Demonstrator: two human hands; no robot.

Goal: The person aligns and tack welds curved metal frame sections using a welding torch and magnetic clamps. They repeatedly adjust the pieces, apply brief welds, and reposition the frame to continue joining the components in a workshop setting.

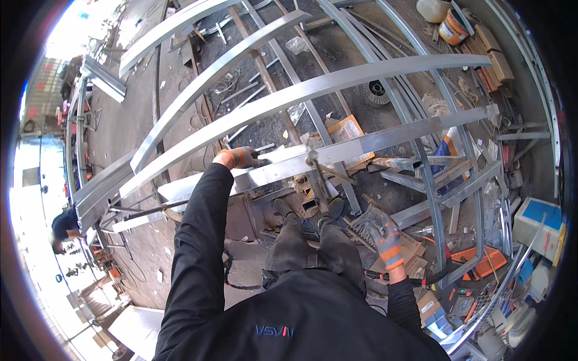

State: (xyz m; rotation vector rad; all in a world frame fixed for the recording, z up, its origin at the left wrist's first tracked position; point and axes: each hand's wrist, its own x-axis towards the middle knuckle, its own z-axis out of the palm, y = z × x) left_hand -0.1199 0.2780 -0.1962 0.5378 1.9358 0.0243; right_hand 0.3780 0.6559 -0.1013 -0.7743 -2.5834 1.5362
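Observation:
My left hand, in an orange and grey glove, reaches forward over a long silver metal beam. Its fingers are bent round the beam's far edge, partly hidden from view. A bar clamp sits across the same beam, to the right of that hand. My right hand, gloved alike, hangs low on the right with its fingers spread and nothing in them. Below it lies flattened cardboard. Farther out, a second curved silver beam runs roughly alongside the first.
Long metal rails cross beneath the beams on the right. An orange plastic tray, a white and blue box and a bucket stand on that side. Stacked metal profiles lie left. Another person is at the far left.

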